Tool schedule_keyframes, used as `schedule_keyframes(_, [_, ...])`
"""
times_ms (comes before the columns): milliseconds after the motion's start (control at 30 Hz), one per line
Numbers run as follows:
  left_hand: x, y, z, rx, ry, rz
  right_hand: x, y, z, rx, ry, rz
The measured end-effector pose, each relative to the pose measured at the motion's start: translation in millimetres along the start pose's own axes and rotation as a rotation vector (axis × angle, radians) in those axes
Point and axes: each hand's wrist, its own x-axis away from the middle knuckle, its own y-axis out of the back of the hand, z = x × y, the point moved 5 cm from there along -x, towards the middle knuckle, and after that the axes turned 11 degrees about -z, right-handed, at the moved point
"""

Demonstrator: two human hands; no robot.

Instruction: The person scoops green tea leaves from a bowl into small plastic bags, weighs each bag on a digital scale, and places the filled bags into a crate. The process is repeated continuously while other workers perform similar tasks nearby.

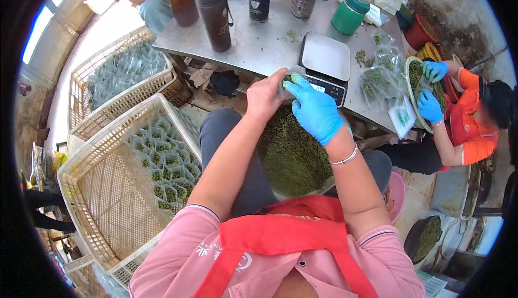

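Observation:
My bare left hand (264, 97) grips the side of a small clear plastic bag (294, 72). My right hand (315, 110), in a blue glove, has its fingers closed at the bag's mouth. How much the bag holds is hidden by my fingers. Below both hands, between my knees, sits a heap of small dark green pellets (294, 155), perhaps peppercorns. Just beyond the right hand, a digital scale (325, 56) with a bare white pan stands near the table's edge.
At my left, a cream plastic crate (102, 244) holds rows of filled bags (167, 163); another crate (81, 120) stands behind it. Bottles (214, 20) and a green-lidded jar (350, 12) stand on the metal table (253, 55). A gloved co-worker (469, 120) handles a basket (408, 82) at right.

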Motion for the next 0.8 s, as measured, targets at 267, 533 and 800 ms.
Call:
schedule_keyframes(267, [-9.0,5.8,-22.5,-0.026,-0.334,-0.125,-4.5,-47.3,-25.5,0.027,-0.12,0.151])
schedule_keyframes(533, [-7.1,9.3,5.7,0.022,0.317,-0.019,47.4,76.4,-85.3,-0.88,-0.615,-0.217])
schedule_keyframes(800, [-8.9,17.5,24.5,0.058,0.545,-0.023,41.8,73.1,-260.5,-0.709,-1.023,-0.326])
